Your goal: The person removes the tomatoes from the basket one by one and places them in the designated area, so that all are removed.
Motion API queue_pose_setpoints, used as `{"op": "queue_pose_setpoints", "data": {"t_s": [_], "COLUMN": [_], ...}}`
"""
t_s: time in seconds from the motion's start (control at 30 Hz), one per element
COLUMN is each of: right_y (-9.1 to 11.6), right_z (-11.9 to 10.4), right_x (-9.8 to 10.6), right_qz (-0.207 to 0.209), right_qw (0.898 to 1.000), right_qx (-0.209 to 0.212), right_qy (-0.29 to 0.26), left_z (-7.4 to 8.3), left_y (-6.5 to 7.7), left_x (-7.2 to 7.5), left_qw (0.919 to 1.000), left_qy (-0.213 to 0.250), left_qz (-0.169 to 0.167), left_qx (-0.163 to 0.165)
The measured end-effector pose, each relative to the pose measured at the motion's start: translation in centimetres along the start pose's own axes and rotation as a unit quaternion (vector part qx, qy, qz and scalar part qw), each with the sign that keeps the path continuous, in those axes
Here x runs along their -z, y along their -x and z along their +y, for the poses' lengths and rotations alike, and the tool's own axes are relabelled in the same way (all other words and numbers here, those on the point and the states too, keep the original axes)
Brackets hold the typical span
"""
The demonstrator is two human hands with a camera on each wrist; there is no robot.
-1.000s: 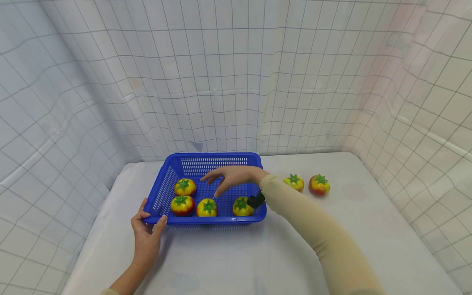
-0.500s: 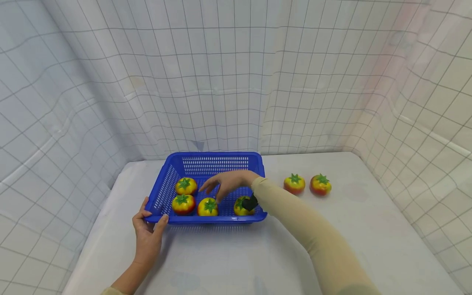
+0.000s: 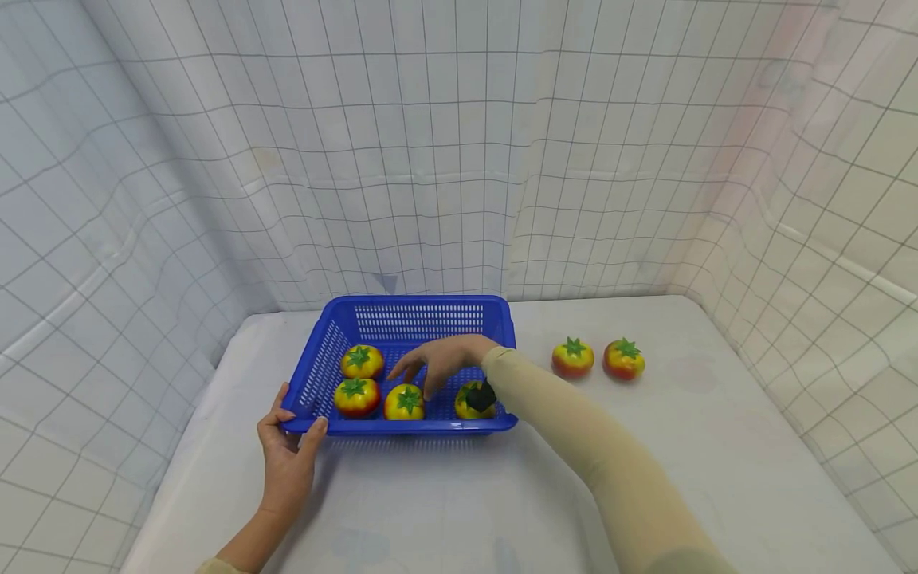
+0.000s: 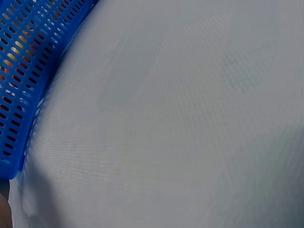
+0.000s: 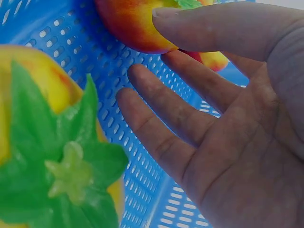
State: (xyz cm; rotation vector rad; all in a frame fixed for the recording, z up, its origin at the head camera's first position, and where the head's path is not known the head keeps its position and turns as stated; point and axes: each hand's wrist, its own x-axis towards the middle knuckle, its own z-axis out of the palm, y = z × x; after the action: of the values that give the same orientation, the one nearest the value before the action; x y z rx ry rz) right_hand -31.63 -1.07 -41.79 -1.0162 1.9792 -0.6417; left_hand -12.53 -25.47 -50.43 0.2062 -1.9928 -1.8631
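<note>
My left hand (image 3: 285,470) grips the front-left corner of a blue perforated plastic basket (image 3: 416,427), thumb on the rim. Inside sit several glossy yellow-and-red tomatoes with green star-shaped tops. My right hand (image 3: 446,360) reaches into the basket, fingers spread and relaxed, beside the front-middle tomato (image 3: 405,403). In the right wrist view its thumb (image 5: 204,28) overlaps a tomato (image 5: 128,23); whether they touch I cannot tell. Another tomato (image 5: 61,180) fills the lower left there. A dark wrist device partly covers the right-hand tomato (image 3: 464,408). Two more stand at left, a rear tomato (image 3: 362,362) and a front tomato (image 3: 356,398).
On the white table (image 3: 430,502), right of the basket, lie two more tomatoes, one nearer (image 3: 572,360) and another tomato (image 3: 624,361) beyond it. Grid-patterned white curtains (image 3: 430,159) enclose the back and sides. The left wrist view shows the basket's side wall (image 4: 28,66).
My right hand has come down slightly and closer to the front-middle tomato. The left hand keeps its hold on the basket corner. The view has shifted a little.
</note>
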Motion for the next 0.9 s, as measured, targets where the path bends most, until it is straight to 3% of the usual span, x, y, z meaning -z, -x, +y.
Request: {"op": "queue_pose_setpoints", "data": {"t_s": [0.4,0.9], "right_y": [-0.6,-0.7], "right_z": [0.1,0.2], "right_x": [-0.7,-1.1], "right_qz": [-0.012,-0.017], "right_qw": [0.999,0.999], "right_qx": [-0.022,-0.019], "right_qy": [0.038,0.041], "left_z": [0.1,0.1], "left_y": [0.0,0.1], "left_x": [0.0,-0.1], "left_qw": [1.0,1.0], "left_qy": [-0.007,-0.001], "left_qz": [-0.004,-0.003], "left_qx": [0.001,-0.003]}}
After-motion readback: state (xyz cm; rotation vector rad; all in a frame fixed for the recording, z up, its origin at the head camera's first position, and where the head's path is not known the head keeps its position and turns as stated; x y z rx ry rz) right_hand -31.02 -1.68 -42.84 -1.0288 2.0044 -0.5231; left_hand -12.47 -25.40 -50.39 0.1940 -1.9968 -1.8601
